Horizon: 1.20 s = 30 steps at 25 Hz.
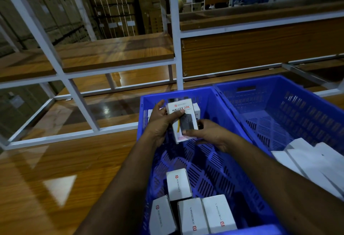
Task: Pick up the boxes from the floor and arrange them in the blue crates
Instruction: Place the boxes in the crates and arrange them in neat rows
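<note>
Both hands hold one white box [183, 121] printed "HALLEY 20K" over the far end of the left blue crate [208, 162]. My left hand [162, 121] grips its left edge, thumb across the front. My right hand [208, 134] pinches its lower right corner. Behind it more white boxes [196, 111] stand against the crate's far wall, partly hidden. Several white boxes [191, 206] stand upright at the crate's near end. The right blue crate [279, 115] holds flat white boxes [312, 162] at its near right.
The crates stand side by side on a glossy wooden floor [61, 169]. A white metal rack [83, 70] with wooden shelves rises just behind and to the left. Stacked cardboard cartons [111, 7] fill the background.
</note>
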Motion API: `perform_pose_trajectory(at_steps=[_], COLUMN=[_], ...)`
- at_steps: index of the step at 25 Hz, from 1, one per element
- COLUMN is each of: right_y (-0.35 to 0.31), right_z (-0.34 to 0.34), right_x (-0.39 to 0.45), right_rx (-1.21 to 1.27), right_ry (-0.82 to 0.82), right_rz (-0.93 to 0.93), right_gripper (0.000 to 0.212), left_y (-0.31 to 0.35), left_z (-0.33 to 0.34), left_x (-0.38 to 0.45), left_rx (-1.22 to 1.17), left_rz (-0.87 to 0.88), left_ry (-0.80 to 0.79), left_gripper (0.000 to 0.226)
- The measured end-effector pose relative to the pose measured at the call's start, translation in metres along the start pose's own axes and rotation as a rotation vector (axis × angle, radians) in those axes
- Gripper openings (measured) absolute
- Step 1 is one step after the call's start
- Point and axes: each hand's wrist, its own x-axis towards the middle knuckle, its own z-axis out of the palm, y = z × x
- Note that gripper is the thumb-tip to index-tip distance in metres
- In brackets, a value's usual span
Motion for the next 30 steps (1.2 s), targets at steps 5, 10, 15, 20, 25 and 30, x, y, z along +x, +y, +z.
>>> perform_pose_trajectory(at_steps=[5, 10, 15, 20, 25, 30], right_y=[0.003, 0.014, 0.019, 0.034, 0.034, 0.035], right_z=[0.012, 0.027, 0.033, 0.043, 0.067, 0.084], right_x=[-0.005, 0.007, 0.033, 0.054, 0.069, 0.089], right_rx=[-0.269, -0.436, -0.496, -0.463, -0.383, -0.290], right_ry=[0.253, 0.346, 0.463, 0.531, 0.574, 0.500], right_rz=[-0.181, -0.066, 0.069, 0.078, 0.048, 0.016], right_gripper=[0.085, 0.083, 0.081, 0.081, 0.080, 0.084], left_y=[-0.010, -0.012, -0.011, -0.012, -0.012, -0.012], left_z=[0.004, 0.001, -0.019, -0.022, -0.023, -0.023], left_x=[-0.003, 0.003, 0.022, 0.025, 0.034, 0.033], left_rx=[0.524, 0.572, 0.573, 0.639, 0.683, 0.670], left_rz=[0.073, -0.049, 0.066, 0.129, 0.136, 0.132], left_ry=[-0.043, -0.067, 0.389, 0.445, 0.455, 0.435], left_gripper=[0.110, 0.107, 0.096, 0.064, 0.056, 0.059])
